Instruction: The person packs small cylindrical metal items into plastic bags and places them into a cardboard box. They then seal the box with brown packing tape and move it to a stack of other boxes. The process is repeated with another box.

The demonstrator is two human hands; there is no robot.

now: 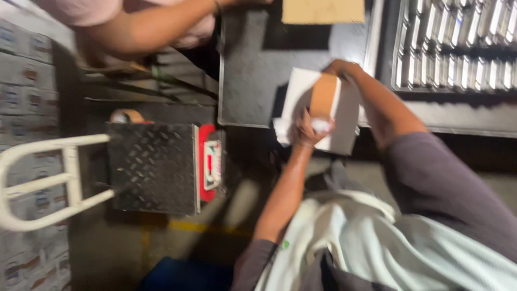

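Two hands close on one white carton [338,116] held above the edge of a dark steel table [253,81]; the left hand [307,129] grips its near end, fingers clenched on a crumpled white wad, and the right hand [340,69] curls over the far top corner; a brown tape strip [323,97] runs across the lid, so sealing looks to be the step in hand, and pressing the strip flat seems to come next; left of them, a platform scale [153,167] carries a red-and-white panel [210,161]; printed cartons [24,64] stack at the left edge; farther off, a plain brown box [323,11] lies on the table; another person's arm [145,29] reaches across.
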